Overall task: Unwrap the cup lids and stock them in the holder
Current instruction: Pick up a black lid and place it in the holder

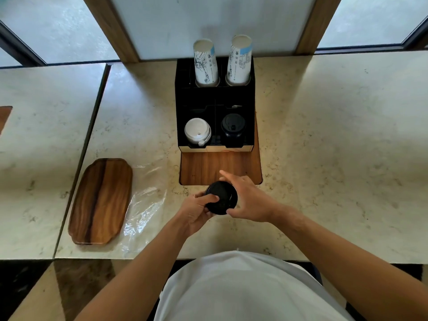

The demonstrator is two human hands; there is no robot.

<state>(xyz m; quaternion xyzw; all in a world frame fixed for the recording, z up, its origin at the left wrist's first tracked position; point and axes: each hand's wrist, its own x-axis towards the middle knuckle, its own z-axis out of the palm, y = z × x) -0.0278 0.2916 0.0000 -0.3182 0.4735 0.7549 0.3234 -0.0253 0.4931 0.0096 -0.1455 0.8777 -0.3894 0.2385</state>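
Above the near edge of the marble counter (324,135), my left hand (196,210) and right hand (249,200) together grip a stack of black lids (221,201), fingers curled closed around its sides. Farther off, the black holder (214,98) contains white lids (197,131) near-left, more black lids (232,127) near-right, and two paper-cup stacks (206,63) at the far side. Clear plastic wrap (143,212) lies left, beside a wooden tray (102,201).
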